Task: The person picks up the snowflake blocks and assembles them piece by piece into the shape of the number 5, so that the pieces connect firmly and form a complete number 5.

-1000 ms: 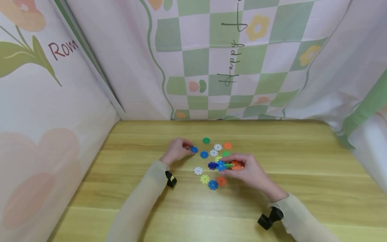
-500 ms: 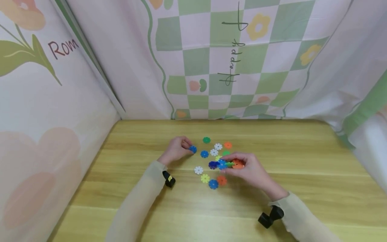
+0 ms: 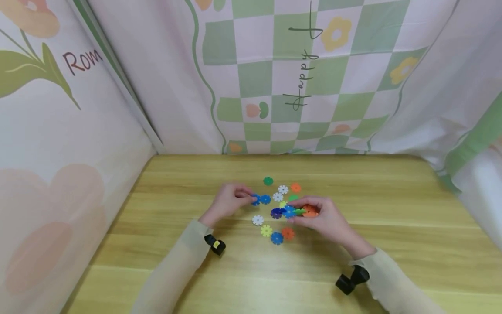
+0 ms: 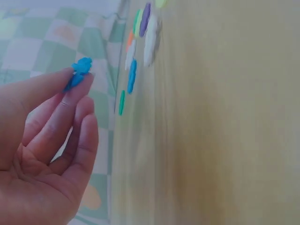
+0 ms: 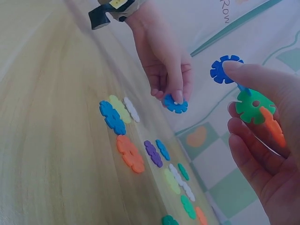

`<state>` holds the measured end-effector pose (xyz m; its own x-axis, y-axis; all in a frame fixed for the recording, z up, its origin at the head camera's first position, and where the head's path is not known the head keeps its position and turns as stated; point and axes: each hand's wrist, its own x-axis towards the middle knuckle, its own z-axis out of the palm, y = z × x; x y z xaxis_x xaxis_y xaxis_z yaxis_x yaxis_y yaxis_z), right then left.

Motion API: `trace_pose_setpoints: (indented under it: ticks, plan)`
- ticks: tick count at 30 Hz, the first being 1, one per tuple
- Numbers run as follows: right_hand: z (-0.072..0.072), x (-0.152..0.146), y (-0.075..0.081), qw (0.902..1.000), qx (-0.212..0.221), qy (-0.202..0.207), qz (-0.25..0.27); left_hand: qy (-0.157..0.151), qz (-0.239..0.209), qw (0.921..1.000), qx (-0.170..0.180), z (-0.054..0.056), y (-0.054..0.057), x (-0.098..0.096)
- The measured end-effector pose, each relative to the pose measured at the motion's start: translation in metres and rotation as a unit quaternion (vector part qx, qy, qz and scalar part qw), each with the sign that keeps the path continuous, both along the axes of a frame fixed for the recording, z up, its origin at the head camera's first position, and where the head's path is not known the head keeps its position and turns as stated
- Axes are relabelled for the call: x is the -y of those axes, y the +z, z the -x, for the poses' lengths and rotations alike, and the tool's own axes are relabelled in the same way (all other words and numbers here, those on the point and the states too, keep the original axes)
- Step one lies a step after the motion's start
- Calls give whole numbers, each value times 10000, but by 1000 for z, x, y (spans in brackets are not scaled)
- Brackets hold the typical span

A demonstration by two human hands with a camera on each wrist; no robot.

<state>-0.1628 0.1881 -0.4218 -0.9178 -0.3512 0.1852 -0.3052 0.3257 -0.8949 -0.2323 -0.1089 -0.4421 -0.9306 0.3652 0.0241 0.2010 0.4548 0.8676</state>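
The left hand (image 3: 231, 200) pinches a round blue plastic flower piece (image 5: 176, 107) at its thumb and finger tips. The right hand (image 3: 324, 218) holds a joined row of blue, green and orange plastic flowers (image 5: 246, 110). A flat white plastic flower (image 3: 257, 220) lies between them on the wooden table (image 3: 251, 274).

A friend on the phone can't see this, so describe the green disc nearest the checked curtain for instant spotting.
On the wood-grain table, look beyond the left hand towards the green-and-white checked fabric curtain. The flat, round, notched green plastic disc lies there. It sits farthest back, and is darker than the bright green plastic disc beside the right hand.
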Motion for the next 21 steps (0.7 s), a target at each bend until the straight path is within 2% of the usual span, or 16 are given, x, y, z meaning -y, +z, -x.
trace_pose_setpoints:
  ticks: [14,21]
  plan:
    - [0,-3,3,9999,1,-91,-75,-409,-778,9961,13,-30,9,-10]
    - [0,-4,2,9999,-80,-76,-76,-522,-850,9950,-94,-42,17,-15]
